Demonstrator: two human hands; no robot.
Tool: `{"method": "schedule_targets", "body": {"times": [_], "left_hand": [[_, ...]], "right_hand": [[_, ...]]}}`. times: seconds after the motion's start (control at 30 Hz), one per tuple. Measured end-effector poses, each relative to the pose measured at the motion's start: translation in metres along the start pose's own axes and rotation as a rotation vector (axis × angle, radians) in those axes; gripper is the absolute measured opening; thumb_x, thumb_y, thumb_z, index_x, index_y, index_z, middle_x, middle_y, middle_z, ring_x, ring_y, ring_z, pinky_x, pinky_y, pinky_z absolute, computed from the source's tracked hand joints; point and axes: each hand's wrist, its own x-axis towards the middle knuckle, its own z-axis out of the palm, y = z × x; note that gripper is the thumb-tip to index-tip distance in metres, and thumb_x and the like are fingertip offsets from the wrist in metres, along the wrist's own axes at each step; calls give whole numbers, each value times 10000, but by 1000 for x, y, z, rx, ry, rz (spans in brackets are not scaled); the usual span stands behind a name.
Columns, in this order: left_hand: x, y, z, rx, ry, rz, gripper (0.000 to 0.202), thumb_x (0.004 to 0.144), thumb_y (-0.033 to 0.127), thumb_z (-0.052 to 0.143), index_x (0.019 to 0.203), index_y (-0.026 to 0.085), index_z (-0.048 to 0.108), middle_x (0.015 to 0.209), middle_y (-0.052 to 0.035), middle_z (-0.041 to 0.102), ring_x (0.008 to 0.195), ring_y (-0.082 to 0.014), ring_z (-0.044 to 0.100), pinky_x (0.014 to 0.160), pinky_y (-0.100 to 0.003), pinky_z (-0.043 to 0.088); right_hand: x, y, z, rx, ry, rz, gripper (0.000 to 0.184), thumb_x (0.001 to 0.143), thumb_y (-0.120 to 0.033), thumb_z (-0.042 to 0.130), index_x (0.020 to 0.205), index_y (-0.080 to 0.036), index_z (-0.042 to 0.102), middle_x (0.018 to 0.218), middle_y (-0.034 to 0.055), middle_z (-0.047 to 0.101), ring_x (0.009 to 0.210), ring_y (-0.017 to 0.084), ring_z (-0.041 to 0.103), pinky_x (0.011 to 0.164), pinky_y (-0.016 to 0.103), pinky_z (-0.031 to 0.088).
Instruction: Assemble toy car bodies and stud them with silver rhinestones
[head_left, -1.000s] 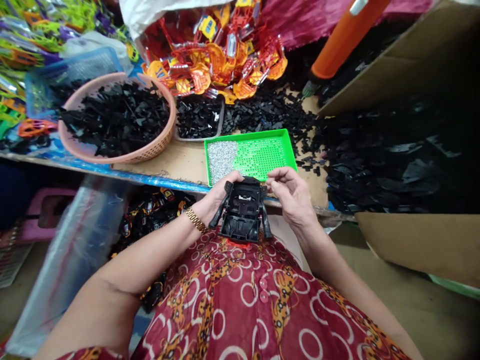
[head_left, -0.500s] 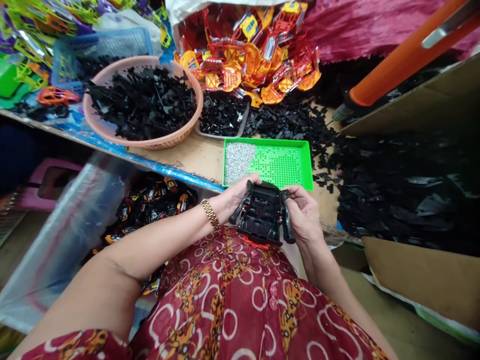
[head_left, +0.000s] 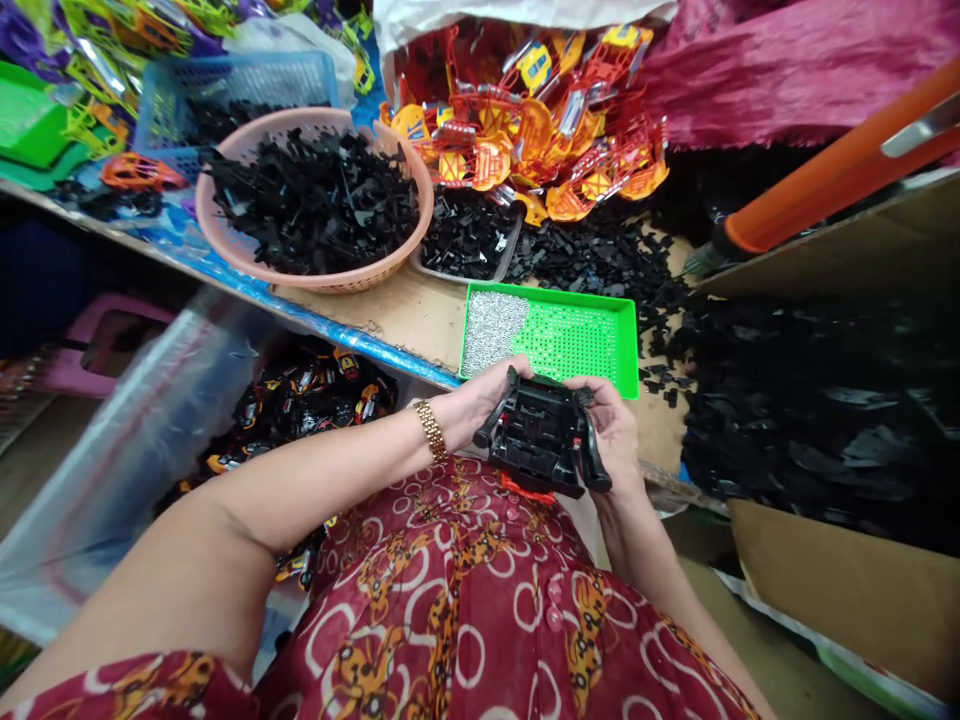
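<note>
A black plastic toy car chassis [head_left: 541,438] with a red part under it sits upside down over my lap. My left hand [head_left: 474,400], with a gold bracelet at the wrist, grips its left side. On the right side my right hand [head_left: 616,432] wraps round the chassis, fingers curled over the top edge. Just beyond both hands lies a green tray [head_left: 592,338] with a heap of small silver screws [head_left: 485,325] in its left part.
A pink basket [head_left: 247,250] of black plastic parts stands on the wooden table, a small tray of black bits [head_left: 465,235] beside it. Orange and red toy frames [head_left: 525,120] pile up behind. Loose black parts [head_left: 787,400] cover the right side. An orange tool [head_left: 832,180] leans at right. A plastic bag of finished toy cars [head_left: 300,400] sits below the table.
My right hand has come down from a pinch above the chassis and now grips its right side. The chassis has tilted slightly; the view has swung left.
</note>
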Motion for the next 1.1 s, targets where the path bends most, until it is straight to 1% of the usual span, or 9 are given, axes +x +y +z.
{"method": "schedule_targets", "body": {"times": [0.13,0.23,0.33,0.43,0.53,0.67,0.73,0.9,1.1], "left_hand": [[3,-1,1,-39,40,-63,251,804,340,551,606,226,447,482,7,502,417,-108,394,440,-261,349],[6,-4,-2,13,7,59,242,742,320,629,614,234,443,485,19,484,433,-100,365,427,-255,307],[11,-6,-9,125,-1,212,230,701,302,666,613,223,468,509,17,482,468,-99,378,442,-251,291],[15,-6,-17,324,-55,328,321,725,377,683,563,216,458,511,25,420,474,-93,357,450,-256,238],[15,-8,-26,539,-166,408,397,776,463,654,551,217,440,527,48,362,478,-84,287,470,-264,185],[4,-16,-27,800,-199,492,297,774,398,578,576,211,459,566,62,331,523,-92,253,495,-263,184],[-4,-20,-23,863,-179,519,249,756,372,545,584,210,464,571,60,337,535,-96,265,498,-260,197],[-18,-25,-12,924,-186,572,202,764,346,505,623,201,509,574,56,362,538,-99,294,509,-260,233],[-23,-30,-11,1006,-154,646,168,781,282,488,635,200,471,600,49,369,554,-100,310,534,-259,265]], "right_hand": [[-2,3,-5,-55,-38,15,407,779,-556,784,989,-249,621,838,43,674,727,199,635,621,313,496],[3,4,-10,-62,-51,40,404,796,-603,752,943,-238,658,778,27,667,642,171,592,579,300,473],[15,-2,-16,-11,-126,82,440,739,-600,808,906,-210,692,751,13,664,637,145,588,608,290,488],[30,-13,-22,-2,-295,124,458,639,-505,909,894,-189,698,719,-6,658,627,118,578,615,268,490],[41,-25,-23,-34,-483,184,452,553,-353,961,850,-183,665,652,-49,615,587,86,527,574,232,447],[41,-36,-19,-110,-744,238,379,578,-243,898,709,-196,545,588,-88,547,533,56,454,509,199,372],[37,-39,-15,-168,-818,201,338,594,-172,817,668,-207,489,561,-103,503,518,49,422,480,187,324],[27,-37,-10,-170,-843,58,308,555,-116,703,635,-219,424,550,-126,421,508,35,343,461,189,241],[21,-26,-8,-117,-822,45,332,535,-123,717,601,-220,406,540,-137,386,500,27,295,451,206,212]]}}
